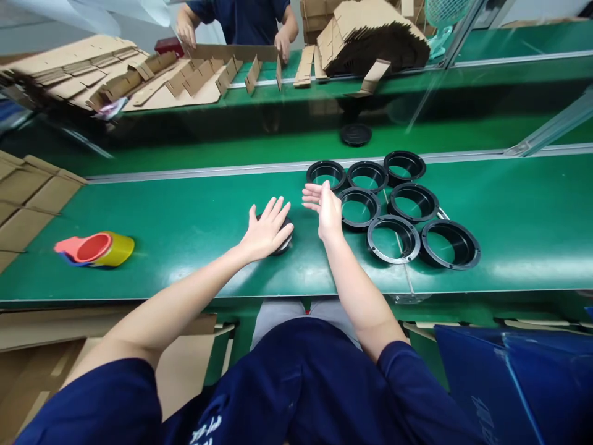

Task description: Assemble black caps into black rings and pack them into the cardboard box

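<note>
Black part (284, 246) on green table (194, 210), cardboard (370, 28) beyond.

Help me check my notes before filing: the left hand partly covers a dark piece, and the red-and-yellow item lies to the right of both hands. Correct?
Wrong side: in the head view, the red-and-yellow item lies to the left of both the left hand and right hand. The left hand does partly cover a dark piece.
</note>
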`<state>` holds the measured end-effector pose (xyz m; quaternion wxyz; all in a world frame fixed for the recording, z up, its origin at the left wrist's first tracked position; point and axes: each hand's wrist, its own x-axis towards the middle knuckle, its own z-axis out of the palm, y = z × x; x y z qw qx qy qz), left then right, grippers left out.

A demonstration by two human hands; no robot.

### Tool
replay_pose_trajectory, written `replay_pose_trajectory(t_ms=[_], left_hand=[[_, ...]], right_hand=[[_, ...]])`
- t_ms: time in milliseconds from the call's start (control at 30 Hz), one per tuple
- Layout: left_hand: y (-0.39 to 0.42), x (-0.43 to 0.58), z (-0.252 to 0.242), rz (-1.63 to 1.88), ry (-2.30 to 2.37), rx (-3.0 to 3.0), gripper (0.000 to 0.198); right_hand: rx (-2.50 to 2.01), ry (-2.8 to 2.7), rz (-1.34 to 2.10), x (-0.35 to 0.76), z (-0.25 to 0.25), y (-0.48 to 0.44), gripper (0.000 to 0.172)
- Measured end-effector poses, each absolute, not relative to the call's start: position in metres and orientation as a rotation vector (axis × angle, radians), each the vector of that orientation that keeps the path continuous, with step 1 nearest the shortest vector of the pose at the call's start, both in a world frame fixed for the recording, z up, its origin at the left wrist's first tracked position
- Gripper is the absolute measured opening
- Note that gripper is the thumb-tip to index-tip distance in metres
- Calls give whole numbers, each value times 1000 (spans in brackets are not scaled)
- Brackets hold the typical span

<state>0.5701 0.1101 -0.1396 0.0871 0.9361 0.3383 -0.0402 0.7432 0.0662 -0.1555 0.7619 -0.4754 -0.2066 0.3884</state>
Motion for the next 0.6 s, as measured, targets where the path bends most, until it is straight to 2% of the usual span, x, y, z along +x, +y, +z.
replay_pose_trajectory(t_ms=[167,400,500,600], left_hand=[[111,546,-119,-275,914,2701,108],[110,486,-97,304,813,1837,112],[93,449,-88,446,824,1813,112],[69,400,-75,728,840,2091,102]], right_hand=[[-1011,-320,957,745,-159,70,54],[-1009,-197,1108,742,-166,69,52],[-1018,-217,1162,738,-170,68,51],[-1066,-263,1225,733,-175,67,50]])
